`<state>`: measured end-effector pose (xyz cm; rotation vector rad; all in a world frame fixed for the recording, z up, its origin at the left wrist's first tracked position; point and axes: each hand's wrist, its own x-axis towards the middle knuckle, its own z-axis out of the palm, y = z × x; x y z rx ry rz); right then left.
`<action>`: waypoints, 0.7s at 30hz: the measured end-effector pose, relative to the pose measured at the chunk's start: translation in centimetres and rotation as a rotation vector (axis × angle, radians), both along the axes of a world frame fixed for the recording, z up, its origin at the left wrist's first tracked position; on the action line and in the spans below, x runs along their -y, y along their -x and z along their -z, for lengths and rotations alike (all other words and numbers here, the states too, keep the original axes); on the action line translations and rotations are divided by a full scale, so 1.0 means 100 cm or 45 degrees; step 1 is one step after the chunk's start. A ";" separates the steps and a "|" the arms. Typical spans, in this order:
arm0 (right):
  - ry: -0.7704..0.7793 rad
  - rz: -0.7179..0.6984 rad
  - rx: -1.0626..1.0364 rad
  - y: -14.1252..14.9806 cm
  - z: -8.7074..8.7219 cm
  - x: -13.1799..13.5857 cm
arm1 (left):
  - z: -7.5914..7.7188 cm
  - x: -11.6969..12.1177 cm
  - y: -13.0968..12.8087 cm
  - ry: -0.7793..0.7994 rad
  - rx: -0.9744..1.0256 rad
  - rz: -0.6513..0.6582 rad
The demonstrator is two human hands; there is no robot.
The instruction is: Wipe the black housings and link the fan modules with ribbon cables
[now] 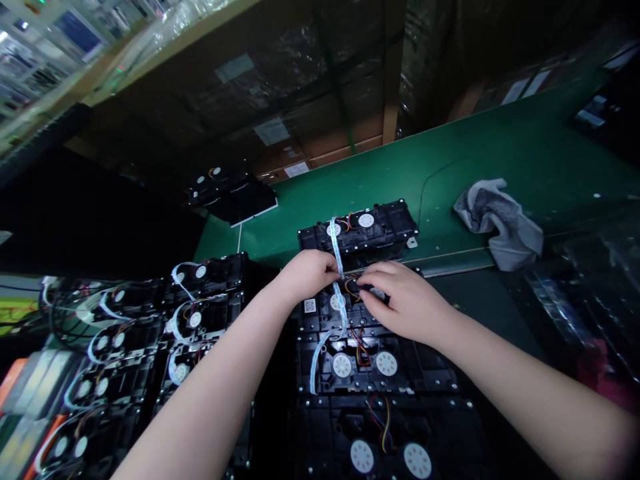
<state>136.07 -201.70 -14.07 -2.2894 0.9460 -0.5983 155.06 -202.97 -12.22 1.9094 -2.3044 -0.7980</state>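
My left hand (pixel 313 273) has its thumb and forefinger pinched on a light-blue-and-white flat ribbon cable (pixel 337 250), above a black plastic module with a QR label. The cable runs over the module behind and over the ones in front. Just to the right, my right hand (pixel 397 297) rests over the same module, beside its coloured wires (pixel 353 287). The thumb and fingers of that hand are apart; its fingertips partly cover a round white disc. Nearer to me lies another black module (pixel 420 370) with two white discs (pixel 342 365).
At left, several similar black modules (pixel 220 277) with white cables stand in rows. Another module (pixel 233 193) sits at the back of the green table (pixel 440 160). A grey cloth (pixel 503 223) lies at right. Wrapped cartons (pixel 300 87) stand behind the table.
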 end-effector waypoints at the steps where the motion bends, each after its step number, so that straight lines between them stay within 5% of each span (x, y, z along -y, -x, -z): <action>1: -0.034 0.022 0.015 -0.002 -0.002 0.004 | 0.000 0.000 0.000 0.007 -0.008 -0.009; 5: -0.103 0.137 -0.137 -0.017 -0.008 0.024 | 0.003 -0.003 0.000 0.062 -0.015 -0.058; 12: -0.157 0.005 -0.390 -0.039 -0.006 0.038 | 0.009 -0.018 -0.003 0.128 -0.226 -0.245; 14: -0.175 -0.006 -0.358 -0.039 -0.005 0.036 | 0.012 -0.024 -0.004 0.189 -0.494 -0.434; 18: -0.208 0.042 -0.264 -0.036 -0.004 0.032 | 0.018 -0.027 -0.010 0.364 -1.191 -1.158; 21: -0.257 0.080 -0.204 -0.035 -0.002 0.031 | 0.018 -0.023 -0.016 0.283 -1.328 -1.440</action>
